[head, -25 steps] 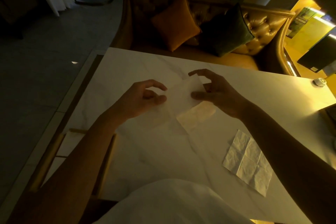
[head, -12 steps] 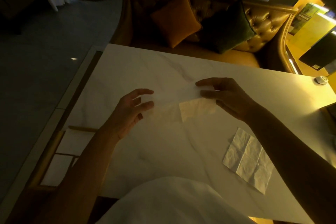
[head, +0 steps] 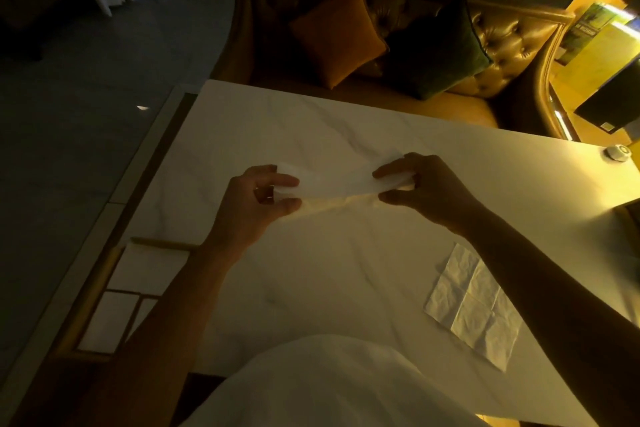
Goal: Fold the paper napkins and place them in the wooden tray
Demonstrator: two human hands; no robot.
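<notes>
Centre of the frame, and the thin white paper napkin (head: 337, 180) is being held up just over the white marble table (head: 346, 270), stretched into a long narrow strip that is running left to right. It is looking soft and slightly see-through, its lower edge catching the warm light. The left hand (head: 258, 199) is pinching the strip's left end, thumb below and forefinger above, both curled tight on the paper. The right hand (head: 426, 187) is clamping the right end the same way, fingertips pressed together round the tissue. The two hands are staying well apart, with the strip spanning the gap between them.

Down in the lower right, a creased white paper napkin (head: 474, 305) is lying opened flat on the table, its fold lines showing as a grid, partly tucked under the right forearm from this angle. Over in the lower left, the wooden tray (head: 159, 242) is sitting at the table's edge with folded white napkins (head: 149, 267) lying in its compartments; the left forearm is crossing in front of its right side.

Across the top, a tufted leather sofa (head: 512, 45) is carrying an orange cushion (head: 337, 33) and a dark green cushion (head: 440, 52). A small round white object (head: 616, 152) is resting at the right edge of the table.
</notes>
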